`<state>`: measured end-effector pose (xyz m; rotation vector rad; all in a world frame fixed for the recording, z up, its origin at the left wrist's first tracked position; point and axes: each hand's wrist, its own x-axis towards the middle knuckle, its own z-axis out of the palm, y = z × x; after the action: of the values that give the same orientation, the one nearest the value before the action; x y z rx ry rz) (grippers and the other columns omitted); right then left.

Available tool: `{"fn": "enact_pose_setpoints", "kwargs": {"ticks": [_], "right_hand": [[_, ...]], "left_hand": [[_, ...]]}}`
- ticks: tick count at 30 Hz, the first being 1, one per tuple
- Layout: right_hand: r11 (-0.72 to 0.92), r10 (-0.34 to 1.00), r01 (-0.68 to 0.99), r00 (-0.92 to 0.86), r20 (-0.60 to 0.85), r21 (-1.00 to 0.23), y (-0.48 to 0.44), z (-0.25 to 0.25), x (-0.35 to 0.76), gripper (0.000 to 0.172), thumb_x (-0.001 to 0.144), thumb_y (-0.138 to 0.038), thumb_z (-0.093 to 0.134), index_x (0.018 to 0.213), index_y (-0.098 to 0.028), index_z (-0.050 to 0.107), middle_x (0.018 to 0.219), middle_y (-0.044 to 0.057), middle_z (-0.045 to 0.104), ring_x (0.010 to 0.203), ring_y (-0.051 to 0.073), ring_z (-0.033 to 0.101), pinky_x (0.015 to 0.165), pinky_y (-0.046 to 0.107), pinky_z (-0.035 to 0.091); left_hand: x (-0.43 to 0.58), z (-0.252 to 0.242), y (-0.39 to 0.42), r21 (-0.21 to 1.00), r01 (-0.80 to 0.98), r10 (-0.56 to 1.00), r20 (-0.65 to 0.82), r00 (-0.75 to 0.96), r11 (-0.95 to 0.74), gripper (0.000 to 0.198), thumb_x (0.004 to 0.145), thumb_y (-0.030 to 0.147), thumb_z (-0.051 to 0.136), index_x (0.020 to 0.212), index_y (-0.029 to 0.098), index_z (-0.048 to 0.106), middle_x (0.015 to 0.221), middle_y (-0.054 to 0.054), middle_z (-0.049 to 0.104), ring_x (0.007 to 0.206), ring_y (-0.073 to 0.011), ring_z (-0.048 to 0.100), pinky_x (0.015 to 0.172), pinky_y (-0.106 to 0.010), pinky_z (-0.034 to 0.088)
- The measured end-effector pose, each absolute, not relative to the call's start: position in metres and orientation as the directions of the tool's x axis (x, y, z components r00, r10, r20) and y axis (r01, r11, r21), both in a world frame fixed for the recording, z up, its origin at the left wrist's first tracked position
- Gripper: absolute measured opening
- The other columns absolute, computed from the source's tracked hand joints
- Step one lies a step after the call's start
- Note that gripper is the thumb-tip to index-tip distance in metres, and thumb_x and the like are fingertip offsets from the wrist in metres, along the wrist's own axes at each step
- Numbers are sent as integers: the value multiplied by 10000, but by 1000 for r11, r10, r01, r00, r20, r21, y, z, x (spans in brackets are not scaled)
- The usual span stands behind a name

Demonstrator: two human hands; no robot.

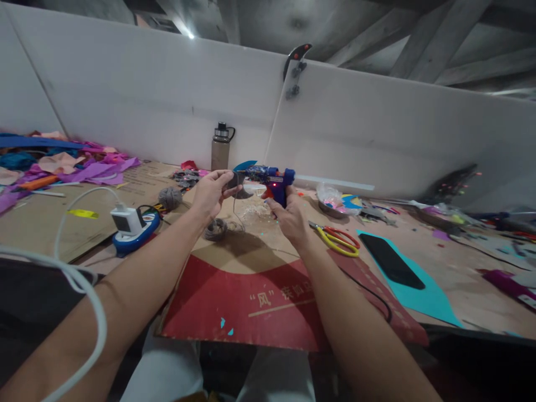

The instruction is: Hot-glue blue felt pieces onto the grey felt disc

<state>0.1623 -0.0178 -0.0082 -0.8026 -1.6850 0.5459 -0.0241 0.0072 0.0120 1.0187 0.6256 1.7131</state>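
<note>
- My right fingers (pixel 277 210) close round the glue gun (pixel 280 181); a slip could burn me.
- My left fingers (pixel 223 178) pinch a dark grey piece (pixel 237 180) just left of the glue gun; loose grey yarn (pixel 215 230) could snag.

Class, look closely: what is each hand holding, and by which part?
The right hand holds the blue glue gun by its handle; the left hand pinches a dark grey piece, apparently by its edge.
</note>
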Motion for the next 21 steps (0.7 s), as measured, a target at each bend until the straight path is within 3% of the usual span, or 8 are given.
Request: {"fn": "enact_pose_setpoints", "kwargs": {"ticks": [6, 15, 21], "right_hand": [[640, 761, 287, -108, 639, -713, -20, -6, 159, 243, 779, -297, 531, 1005, -208, 540, 768, 24, 601, 736, 163, 538, 686, 325, 446], [664, 717, 375, -75, 693, -647, -23, -1, 157, 367, 774, -272, 531, 1137, -224, 524, 1040, 66, 616, 863, 184, 564, 826, 375, 434], [652, 718, 401, -55, 693, -643, -24, 0, 158, 404, 783, -286, 522, 1175, -190, 505, 985, 84, 622, 897, 202, 554, 833, 381, 432]], "left_hand": [[-22, 10, 7, 798, -460, 919, 366, -146, -390, 143, 666, 202, 699, 723, 118, 599, 696, -13, 592, 623, -94, 584, 686, -339, 576], [-23, 11, 8, 802, -423, 907, 382, -180, -422, 170, 660, 231, 703, 731, 121, 593, 755, -34, 615, 716, -134, 626, 677, -317, 567], [-24, 12, 8, 801, -430, 908, 378, -179, -418, 176, 665, 240, 701, 738, 127, 588, 776, -44, 624, 712, -133, 628, 673, -314, 563]]}}
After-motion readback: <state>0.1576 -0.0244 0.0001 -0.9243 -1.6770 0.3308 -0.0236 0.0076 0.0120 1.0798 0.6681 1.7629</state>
